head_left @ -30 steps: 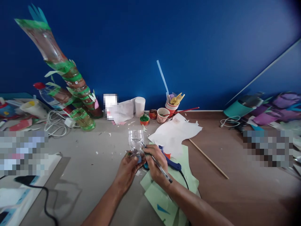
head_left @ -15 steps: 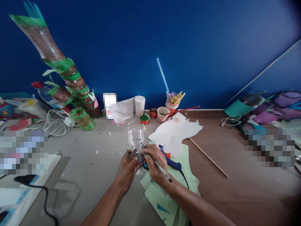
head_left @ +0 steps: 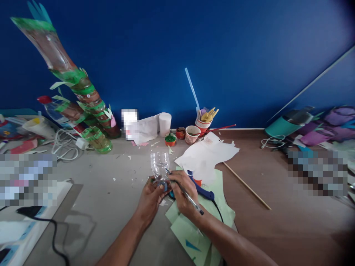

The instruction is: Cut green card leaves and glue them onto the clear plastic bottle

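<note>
My left hand [head_left: 149, 199] is closed around the lower end of a clear cut plastic bottle piece [head_left: 160, 166], holding it upright over the grey table. My right hand [head_left: 183, 194] grips a pen [head_left: 185, 192] in a writing pinch, its tip touching the plastic near the piece's right side. A blue glue gun [head_left: 201, 189] lies just behind my right hand on light green paper sheets [head_left: 196, 229].
White paper [head_left: 206, 155] and a thin wooden stick [head_left: 246, 186] lie to the right. Cups of paint and tools [head_left: 202, 123] stand by the blue wall. A tall green-and-brown bottle sculpture [head_left: 69, 81] leans at left, with cables [head_left: 62, 146] nearby. A black cord [head_left: 52, 229] runs bottom left.
The view shifted slightly; both hands stay on the bottle piece and pen with almost no movement.
</note>
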